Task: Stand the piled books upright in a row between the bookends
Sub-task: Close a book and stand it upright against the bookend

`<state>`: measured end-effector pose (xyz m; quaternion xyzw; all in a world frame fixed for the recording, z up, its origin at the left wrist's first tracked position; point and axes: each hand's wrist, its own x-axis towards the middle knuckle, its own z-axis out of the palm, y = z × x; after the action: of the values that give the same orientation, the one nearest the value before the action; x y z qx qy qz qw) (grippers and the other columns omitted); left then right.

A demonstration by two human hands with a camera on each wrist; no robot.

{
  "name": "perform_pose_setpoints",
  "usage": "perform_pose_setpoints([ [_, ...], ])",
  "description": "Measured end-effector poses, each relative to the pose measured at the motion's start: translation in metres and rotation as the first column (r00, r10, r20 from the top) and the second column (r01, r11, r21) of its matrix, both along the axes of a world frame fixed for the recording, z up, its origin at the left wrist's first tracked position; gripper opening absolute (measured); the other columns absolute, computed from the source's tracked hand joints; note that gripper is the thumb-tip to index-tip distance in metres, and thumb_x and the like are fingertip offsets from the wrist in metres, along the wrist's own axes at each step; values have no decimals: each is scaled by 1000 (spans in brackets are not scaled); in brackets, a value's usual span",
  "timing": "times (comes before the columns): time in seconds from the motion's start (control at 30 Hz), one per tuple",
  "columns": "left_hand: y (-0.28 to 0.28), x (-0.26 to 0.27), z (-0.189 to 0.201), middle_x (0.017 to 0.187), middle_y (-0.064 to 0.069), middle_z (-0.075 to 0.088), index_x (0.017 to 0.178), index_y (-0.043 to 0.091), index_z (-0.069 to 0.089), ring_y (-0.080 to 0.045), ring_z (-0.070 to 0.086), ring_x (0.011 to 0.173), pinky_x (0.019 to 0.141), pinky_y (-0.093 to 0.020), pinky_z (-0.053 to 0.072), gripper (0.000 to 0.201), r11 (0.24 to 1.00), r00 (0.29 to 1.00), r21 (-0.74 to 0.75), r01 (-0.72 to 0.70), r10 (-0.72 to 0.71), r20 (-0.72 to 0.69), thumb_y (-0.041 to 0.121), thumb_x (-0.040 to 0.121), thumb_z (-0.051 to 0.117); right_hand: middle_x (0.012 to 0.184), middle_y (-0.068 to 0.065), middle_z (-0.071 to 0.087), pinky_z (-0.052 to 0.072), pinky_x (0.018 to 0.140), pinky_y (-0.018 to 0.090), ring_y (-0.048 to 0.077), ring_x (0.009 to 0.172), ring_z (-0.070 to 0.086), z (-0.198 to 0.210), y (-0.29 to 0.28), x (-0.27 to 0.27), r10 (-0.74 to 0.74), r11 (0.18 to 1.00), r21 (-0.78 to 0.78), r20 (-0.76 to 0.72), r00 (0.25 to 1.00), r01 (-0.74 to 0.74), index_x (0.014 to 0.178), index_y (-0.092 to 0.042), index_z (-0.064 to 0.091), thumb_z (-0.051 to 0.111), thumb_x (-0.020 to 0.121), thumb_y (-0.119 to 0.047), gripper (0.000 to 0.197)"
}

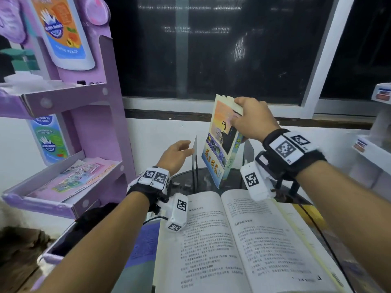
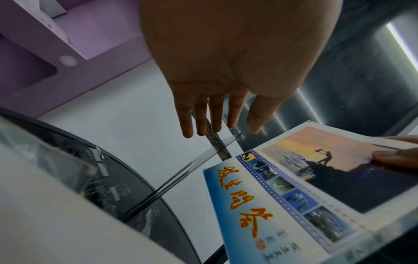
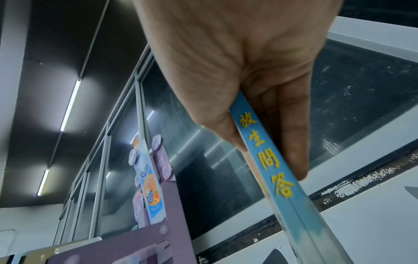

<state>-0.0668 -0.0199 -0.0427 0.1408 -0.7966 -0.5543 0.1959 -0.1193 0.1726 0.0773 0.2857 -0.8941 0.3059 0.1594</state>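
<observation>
A thin book with a blue and sunset cover [image 1: 222,144] [image 2: 316,196] stands tilted on the dark glass table [image 1: 203,178], its top leaning left. My right hand [image 1: 249,117] pinches its top corner, thumb on the cover and fingers behind; the blue spine [image 3: 267,157] runs between them in the right wrist view. A clear bookend [image 1: 195,153] [image 2: 217,148] stands just left of the book. My left hand [image 1: 179,153] [image 2: 217,114] is flat, fingers straight, beside that bookend's top. A second bookend [image 1: 248,153] rises behind the book on the right.
A large open book [image 1: 237,240] lies flat at the near edge of the table, over other books. A purple cardboard display shelf [image 1: 69,144] stands at the left. White wall and a dark window [image 1: 211,49] lie behind the table.
</observation>
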Motion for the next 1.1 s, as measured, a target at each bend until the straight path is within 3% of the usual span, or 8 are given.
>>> perform_pose_setpoints([
  [0.13,-4,-9,-6,132,-4,58,135,15,51,-24,59,113,91,-42,53,38,996,998,57,62,-62,-6,20,97,53,114,13,62,58,77,46,35,94,63,-13,-20,-21,-37,998,48,-28,999,38,126,-13,54,51,91,-15,35],
  [0.33,-9,-14,-11,113,-8,64,126,19,56,-31,65,101,85,-47,56,31,986,991,113,123,-115,-72,11,97,52,109,15,62,59,67,45,34,82,64,-38,-48,-48,0,989,145,4,1000,-1,124,-12,52,48,88,-12,37],
  [0.5,-13,-10,-12,116,-10,66,134,18,54,-28,66,104,86,-43,57,37,971,980,149,185,-173,-94,12,97,54,116,13,62,51,73,35,33,93,62,-60,-66,-60,48,981,188,56,997,-58,129,-18,51,48,92,-16,38],
  [0.6,-14,-11,-15,118,-10,66,134,18,55,-30,66,104,81,-38,58,38,967,978,163,197,-182,-104,13,97,54,120,16,60,53,80,39,36,99,60,-69,-76,-60,111,969,211,76,991,-125,136,-20,48,47,95,-26,42],
  [0.73,-18,-11,-16,118,-8,66,134,21,55,-29,67,101,78,-33,58,38,962,975,176,209,-191,-115,15,96,55,112,18,61,54,72,38,34,85,62,-79,-85,-55,149,961,217,129,980,-174,127,-19,52,46,96,-31,34],
  [0.87,-19,-12,-17,121,-9,65,135,22,55,-28,67,101,77,-33,57,39,957,971,180,228,-210,-117,16,96,56,124,18,59,53,84,40,35,102,60,-81,-88,-53,161,954,223,181,970,-200,132,-15,50,50,95,-26,39],
  [1.0,-20,-10,-17,121,-8,66,136,20,53,-23,69,96,75,-30,57,40,946,965,205,253,-232,-123,15,96,55,133,12,51,60,63,33,23,86,67,-76,-87,-45,225,957,93,360,905,-275,145,-21,38,57,88,-18,60],
  [1.1,-22,-5,-15,121,-6,66,135,23,53,-22,69,98,74,-29,57,39,939,960,211,271,-249,-126,17,97,54,134,13,51,61,68,41,26,83,72,-76,-85,-41,281,943,35,448,849,-330,149,-23,31,63,85,-15,71],
])
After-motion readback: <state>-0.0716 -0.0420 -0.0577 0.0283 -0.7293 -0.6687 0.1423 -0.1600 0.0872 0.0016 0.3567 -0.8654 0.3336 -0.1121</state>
